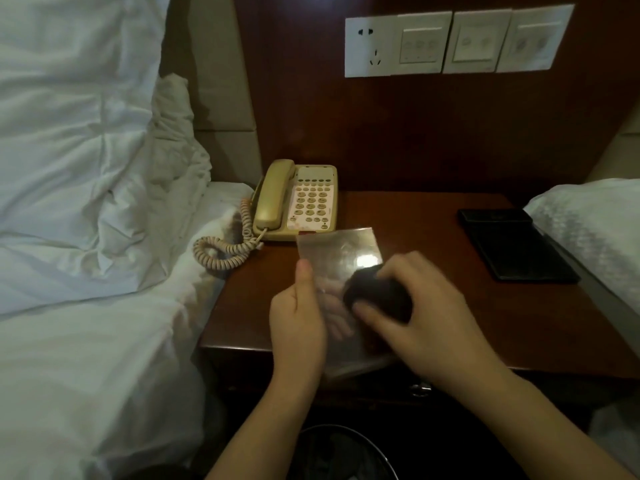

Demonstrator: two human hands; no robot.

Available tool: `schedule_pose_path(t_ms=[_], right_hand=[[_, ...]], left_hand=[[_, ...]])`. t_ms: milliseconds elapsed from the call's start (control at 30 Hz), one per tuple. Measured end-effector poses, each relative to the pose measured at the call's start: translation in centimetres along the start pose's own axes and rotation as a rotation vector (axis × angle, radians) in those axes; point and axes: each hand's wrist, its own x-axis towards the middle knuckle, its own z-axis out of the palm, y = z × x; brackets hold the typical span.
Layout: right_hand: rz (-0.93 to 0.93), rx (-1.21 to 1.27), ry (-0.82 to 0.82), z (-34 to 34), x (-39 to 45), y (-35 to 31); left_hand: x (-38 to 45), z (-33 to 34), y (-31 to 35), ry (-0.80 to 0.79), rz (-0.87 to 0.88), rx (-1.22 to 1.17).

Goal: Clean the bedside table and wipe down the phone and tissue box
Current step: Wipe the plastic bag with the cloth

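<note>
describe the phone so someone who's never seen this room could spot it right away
Find the dark wooden bedside table between the two beds. At its back left corner sits the phone. It alone is cream, with a coiled cord spilling onto the bed.

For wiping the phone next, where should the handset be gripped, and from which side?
Grip the handset round its narrow middle, coming from above. It lies lengthwise in the cradle on the phone's left side, with its bulkier ends seated and the coiled cord trailing from its near end.
</note>
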Motion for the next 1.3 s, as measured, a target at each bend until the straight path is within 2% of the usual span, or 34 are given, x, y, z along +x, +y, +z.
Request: schedule_pose_path(t_ms=[67,233,267,367,433,600,667,800,933,1000,1133,1300], right_hand=[[-0.051,-0.033,-0.087,0.1,-0.8,-0.2],[0.108,0.092,0.152,-0.7,0.2,1.0],[0.136,0.124,0.149,-0.5,0.0,1.0],[0.192,0.216,0.002,0.3,-1.9,0.3],[0.184,0.231,-0.023,0.5,-2.9,0.1],[0.287,0.585,0.195,-0.7,-2.5,0.3],[0.32,0.678,0.223,-1.1,-2.4,0.5],[0.342,0.605,0.064,-1.1,-2.7,0.9],[0.38,0.623,0.198,-0.5,-2.2,0.9],[0.353,0.626,0.244,-0.3,-2.1,0.6],[0.299,0.707,0.175,-0.3,-2.4,-0.4],[0.27,0.822,0.124,-0.3,-1.4,-1.4]], left_hand=[[0.3,-0.2,0.0,0.039,0.02,0.073],[0.1,0.5,1.2,-0.108,0.032,0.023],[-0.1,0.5,1.3,-0.105,0.027,0.016],[-0.4,-0.4,1.0,-0.039,0.022,0.02],[-0.6,-0.7,1.0,-0.044,0.024,0.019],[-0.3,-0.2,2.2,-0.114,0.003,-0.03],[-0.2,0.1,2.3,-0.12,0.002,-0.041],[-0.2,0.1,1.5,-0.151,-0.077,-0.018],[0.0,0.4,1.0,-0.155,-0.126,0.092],[-0.3,0.6,1.0,-0.15,-0.089,0.084],[-1.2,1.2,1.9,-0.206,-0.082,0.017],[-0.1,1.2,1.8,-0.107,-0.091,0.03]])
